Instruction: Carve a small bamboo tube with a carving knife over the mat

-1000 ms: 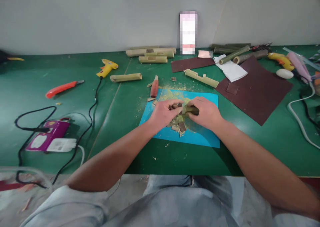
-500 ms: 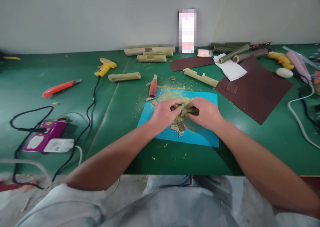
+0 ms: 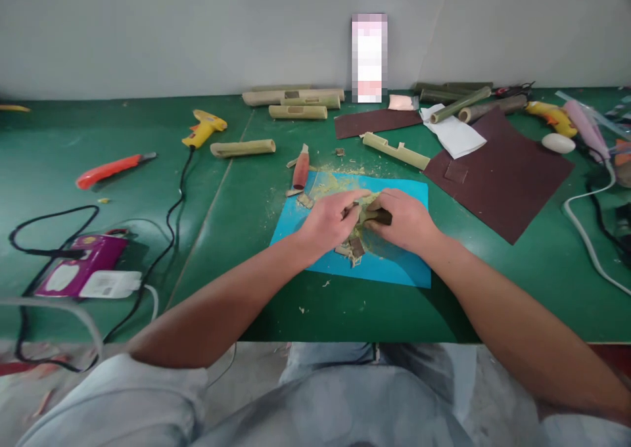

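Over a blue sheet [image 3: 394, 273], my two hands are close together. My right hand [image 3: 404, 217] is closed round a short piece of bamboo [image 3: 378, 217], whose dark, hollow-looking end shows under the fingers. My left hand [image 3: 329, 218] is pinched at the other side of the bamboo, with a small dark edge between thumb and forefinger; what it is I cannot make out. Pale dust and shavings [image 3: 335, 183] cover the sheet around them. Small bamboo chips [image 3: 355, 246] lie just below the hands. A red-handled knife [image 3: 301, 168] rests at the sheet's upper left corner.
A notched bamboo tube [image 3: 397, 151] and dark brown sheets [image 3: 507, 190] lie to the right. More bamboo tubes [image 3: 298, 112] are at the back. On the left are a red cutter [image 3: 109, 171], a yellow glue gun [image 3: 204, 129], a purple power strip [image 3: 83, 266] and loose cables.
The view has shifted slightly. Both hands stay at the bamboo, with the left fingers a little more stretched along its top.
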The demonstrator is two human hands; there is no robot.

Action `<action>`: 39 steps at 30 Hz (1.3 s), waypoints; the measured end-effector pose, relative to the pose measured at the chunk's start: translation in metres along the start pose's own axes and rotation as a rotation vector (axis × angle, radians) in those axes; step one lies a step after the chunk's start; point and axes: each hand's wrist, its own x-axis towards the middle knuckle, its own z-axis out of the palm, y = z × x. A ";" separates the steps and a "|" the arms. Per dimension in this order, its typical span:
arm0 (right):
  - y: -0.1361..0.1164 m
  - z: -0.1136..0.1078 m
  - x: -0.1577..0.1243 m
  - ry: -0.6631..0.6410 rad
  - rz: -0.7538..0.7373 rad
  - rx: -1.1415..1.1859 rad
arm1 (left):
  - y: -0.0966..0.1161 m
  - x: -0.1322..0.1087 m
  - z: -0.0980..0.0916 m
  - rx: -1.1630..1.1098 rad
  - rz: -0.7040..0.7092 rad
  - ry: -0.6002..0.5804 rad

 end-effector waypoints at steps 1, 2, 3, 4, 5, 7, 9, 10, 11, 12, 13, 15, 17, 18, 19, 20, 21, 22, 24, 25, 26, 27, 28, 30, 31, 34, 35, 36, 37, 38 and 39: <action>0.000 0.000 0.000 -0.001 0.005 0.003 | 0.000 0.000 0.000 0.021 0.003 0.008; 0.000 -0.001 0.001 -0.001 0.015 0.006 | 0.000 0.001 0.000 0.037 0.003 0.011; 0.000 -0.001 0.001 -0.001 0.025 0.008 | 0.001 0.000 0.000 0.046 0.006 0.006; 0.001 -0.001 0.001 -0.001 0.030 0.008 | 0.002 -0.001 0.000 0.049 0.013 -0.007; 0.001 0.000 0.001 -0.001 0.030 0.004 | 0.002 -0.001 0.001 0.048 0.022 -0.022; 0.002 0.000 0.001 0.000 0.012 -0.004 | 0.004 -0.002 0.001 0.051 0.033 -0.039; 0.003 0.001 0.000 0.005 -0.008 -0.015 | 0.004 -0.001 0.001 0.066 0.023 -0.029; 0.003 0.001 0.000 0.008 -0.013 -0.019 | 0.003 0.000 0.001 0.073 0.011 -0.021; 0.003 0.001 0.000 0.008 -0.013 -0.020 | 0.003 0.001 0.001 0.076 0.000 -0.016; 0.003 0.001 0.001 0.008 -0.009 -0.019 | 0.003 0.002 0.001 0.074 -0.007 -0.016; 0.003 0.001 0.001 0.008 -0.003 -0.017 | 0.003 0.002 0.001 0.069 -0.009 -0.023; 0.002 0.001 0.001 0.003 0.004 -0.013 | 0.003 0.001 0.001 0.062 -0.007 -0.038; 0.001 0.001 0.000 -0.001 -0.007 -0.016 | 0.002 0.002 0.001 0.066 -0.003 -0.029; 0.001 0.001 0.000 -0.002 -0.019 -0.019 | 0.002 0.003 0.002 0.067 -0.004 -0.021; 0.001 0.002 -0.001 -0.001 -0.032 -0.022 | 0.002 0.004 0.003 0.066 -0.007 -0.009; 0.000 0.002 -0.002 0.005 -0.042 -0.023 | 0.001 0.005 0.003 0.063 -0.010 -0.001; 0.001 0.003 -0.002 0.009 -0.048 -0.020 | 0.001 0.006 0.003 0.057 -0.013 0.001; 0.001 0.003 -0.002 0.015 -0.048 -0.014 | 0.000 0.007 0.003 0.051 -0.015 0.000; 0.001 0.004 -0.003 0.021 -0.031 0.001 | 0.000 0.006 0.002 0.048 -0.014 -0.007; 0.002 0.004 -0.003 0.022 -0.022 0.007 | 0.000 0.005 0.001 0.051 -0.013 -0.009; 0.002 0.004 -0.002 0.021 -0.017 0.011 | 0.000 0.003 0.000 0.053 -0.015 -0.014; 0.001 0.004 -0.002 0.019 -0.021 0.011 | -0.001 0.003 0.000 0.055 -0.019 -0.015; 0.001 0.004 -0.002 0.017 -0.030 0.010 | -0.001 0.003 -0.001 0.056 -0.025 -0.017; 0.001 0.004 -0.001 0.012 -0.046 0.004 | -0.001 0.004 -0.001 0.062 -0.036 -0.020; 0.001 0.004 -0.001 0.009 -0.044 0.002 | -0.001 0.005 -0.001 0.067 -0.038 -0.021; 0.001 0.004 0.000 0.004 -0.004 0.003 | 0.001 0.004 -0.001 0.076 -0.025 -0.022; 0.001 0.004 0.000 0.005 0.003 0.005 | 0.001 0.003 -0.001 0.077 -0.017 -0.019; 0.001 0.004 0.000 0.006 0.002 0.006 | 0.002 0.002 -0.001 0.079 -0.011 -0.015; 0.000 0.004 0.000 0.007 -0.010 0.006 | 0.001 0.002 -0.001 0.081 -0.008 -0.010; 0.000 0.004 -0.001 0.003 -0.030 0.005 | 0.000 0.002 0.000 0.085 -0.009 -0.008; 0.000 0.004 -0.001 -0.001 -0.053 0.003 | -0.002 0.004 0.000 0.089 -0.014 -0.009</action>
